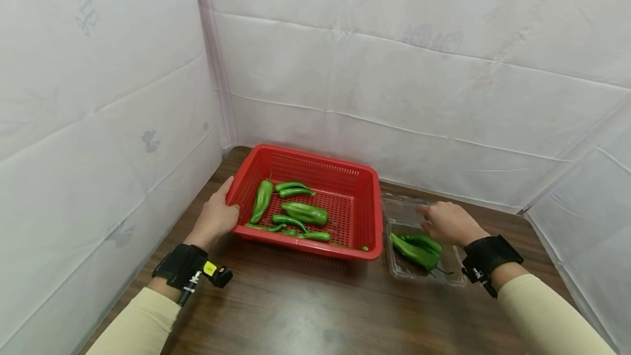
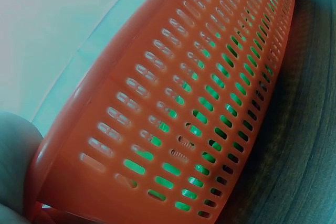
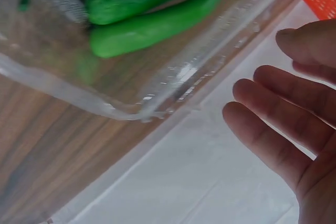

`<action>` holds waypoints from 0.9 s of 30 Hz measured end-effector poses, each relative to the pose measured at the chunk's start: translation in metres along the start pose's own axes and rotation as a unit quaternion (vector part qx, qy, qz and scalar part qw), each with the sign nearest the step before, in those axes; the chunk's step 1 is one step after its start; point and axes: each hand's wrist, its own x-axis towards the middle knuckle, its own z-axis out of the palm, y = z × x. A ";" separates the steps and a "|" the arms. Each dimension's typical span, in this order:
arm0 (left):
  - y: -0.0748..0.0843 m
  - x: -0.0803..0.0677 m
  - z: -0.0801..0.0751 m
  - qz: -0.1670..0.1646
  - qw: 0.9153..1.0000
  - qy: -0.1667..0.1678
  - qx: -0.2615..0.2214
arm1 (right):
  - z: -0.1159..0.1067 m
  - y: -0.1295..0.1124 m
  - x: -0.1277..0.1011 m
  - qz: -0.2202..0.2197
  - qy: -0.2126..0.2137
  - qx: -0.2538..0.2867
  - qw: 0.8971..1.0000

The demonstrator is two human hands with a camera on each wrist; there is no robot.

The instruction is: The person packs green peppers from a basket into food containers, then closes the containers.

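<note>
A red perforated basket (image 1: 315,159) stands on the dark wooden table and holds several green peppers (image 1: 305,212). My left hand (image 1: 228,200) grips the basket's near-left corner, thumb over the rim; the left wrist view shows the basket's outer wall (image 2: 157,77) close up with green showing through the slots. To the basket's right lies a clear plastic container (image 1: 425,281) with a few green peppers (image 1: 416,248) in it. My right hand (image 1: 434,218) hovers over the container's far side, fingers relaxed and holding nothing. In the right wrist view the same hand (image 3: 278,129) is beside the container (image 3: 173,80) and its peppers (image 3: 152,27).
White sheeting walls (image 1: 394,70) close in the table on the left, back and right. Bare wooden tabletop (image 1: 305,305) lies in front of the basket and container.
</note>
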 end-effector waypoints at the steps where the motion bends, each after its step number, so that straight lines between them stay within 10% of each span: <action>1: 0.000 0.000 0.000 0.000 1.000 0.000 0.000 | -0.002 -0.001 0.002 0.002 0.005 0.001 1.000; 19: 0.001 -0.001 -0.001 -0.004 1.000 -0.002 -0.009 | -0.041 -0.043 0.070 -0.045 0.081 0.026 0.995; 27: 0.004 -0.002 -0.001 -0.008 1.000 -0.001 -0.008 | -0.052 -0.083 0.112 -0.050 0.009 0.022 0.998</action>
